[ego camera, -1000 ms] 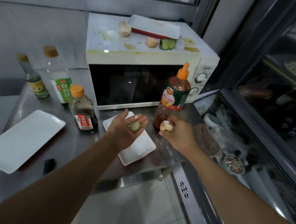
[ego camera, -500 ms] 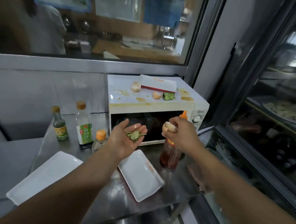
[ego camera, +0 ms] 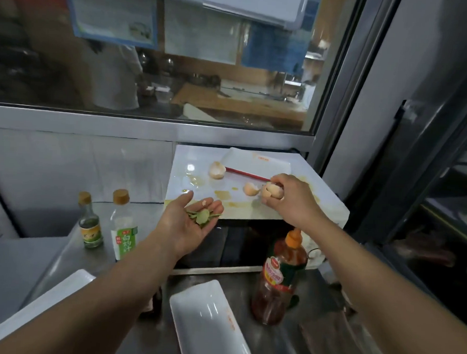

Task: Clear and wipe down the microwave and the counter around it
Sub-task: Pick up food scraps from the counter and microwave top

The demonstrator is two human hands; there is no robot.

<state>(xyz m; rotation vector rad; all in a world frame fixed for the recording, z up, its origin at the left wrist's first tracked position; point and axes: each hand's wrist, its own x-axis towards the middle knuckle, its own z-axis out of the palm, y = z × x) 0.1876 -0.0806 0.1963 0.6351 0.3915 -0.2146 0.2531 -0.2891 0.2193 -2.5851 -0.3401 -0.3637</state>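
The white microwave (ego camera: 200,172) stands at the back of the steel counter (ego camera: 269,349), its top smeared with yellow spills. My left hand (ego camera: 189,226) is palm up in front of it, with green vegetable scraps (ego camera: 202,215) and a bit of shell lying on it. My right hand (ego camera: 290,198) is over the microwave top and grips an eggshell (ego camera: 272,191). Two more eggshells lie on the top: one (ego camera: 217,170) by the white tray (ego camera: 257,164), one (ego camera: 250,189) just left of my right hand.
An orange-capped sauce bottle (ego camera: 278,276) stands in front of the microwave. Two bottles (ego camera: 90,223) (ego camera: 123,225) stand to its left. A white rectangular plate (ego camera: 208,324) lies near the front, another (ego camera: 30,309) at the left. A glass-doored cabinet (ego camera: 441,214) fills the right.
My right hand has risen with its eggshell from in front of the microwave door to above the microwave top, close to another shell. My left hand stays palm up with the scraps.
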